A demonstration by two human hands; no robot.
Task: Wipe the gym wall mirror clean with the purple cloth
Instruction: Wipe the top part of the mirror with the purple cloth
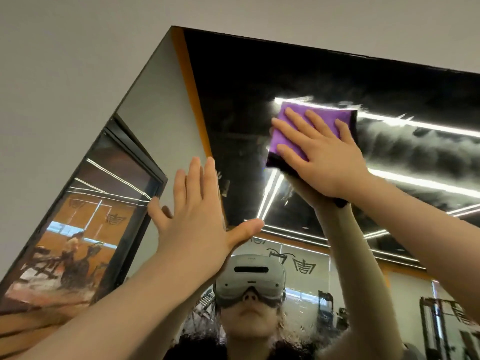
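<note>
Pressing the cloth (311, 128) flat against the mirror (246, 100) high up near its top edge, the right hand (324, 162) lies spread over it — not gripping. The left hand (197, 216) is open, fingers apart, braced on the glass. Hazy streaks sit right of the cloth — I judge it could slip from under the palm, and the bare left palm may smudge the glass.

Bright even light; strip-light glare streaks across mirror (324, 81) (smeared, hazy); wide-angle edge distortion.

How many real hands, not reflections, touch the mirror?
2: the right hand presses the purple cloth high up; the left hand lies flat, lower left.
</note>
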